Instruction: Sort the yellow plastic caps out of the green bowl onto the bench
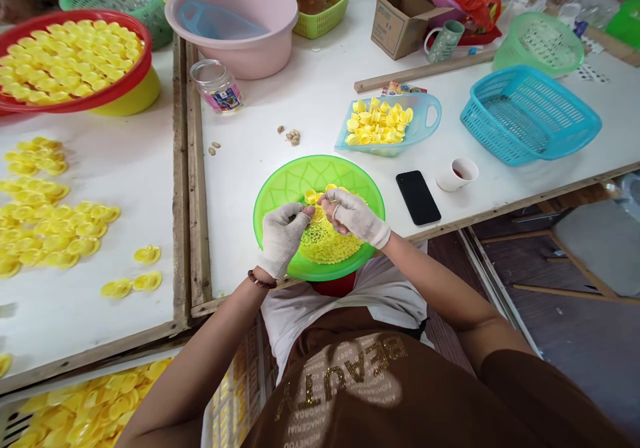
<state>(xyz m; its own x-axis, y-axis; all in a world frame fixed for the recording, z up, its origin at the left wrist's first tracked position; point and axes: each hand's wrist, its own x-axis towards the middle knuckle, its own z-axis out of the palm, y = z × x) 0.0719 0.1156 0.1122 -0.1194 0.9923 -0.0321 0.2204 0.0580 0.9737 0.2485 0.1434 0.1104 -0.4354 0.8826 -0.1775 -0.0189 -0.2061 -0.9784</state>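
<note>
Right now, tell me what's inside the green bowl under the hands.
The green bowl holds a heap of small yellow plastic pieces, with a few larger yellow cups higher up. The left hand and right hand hide whatever lies directly beneath them.

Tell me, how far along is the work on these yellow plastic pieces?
Looks done: yellow pieces in the pale blue tray. In hand: gloved left hand and right hand work yellow pieces above the green bowl. Left: the mound of small pieces in that bowl.
</note>
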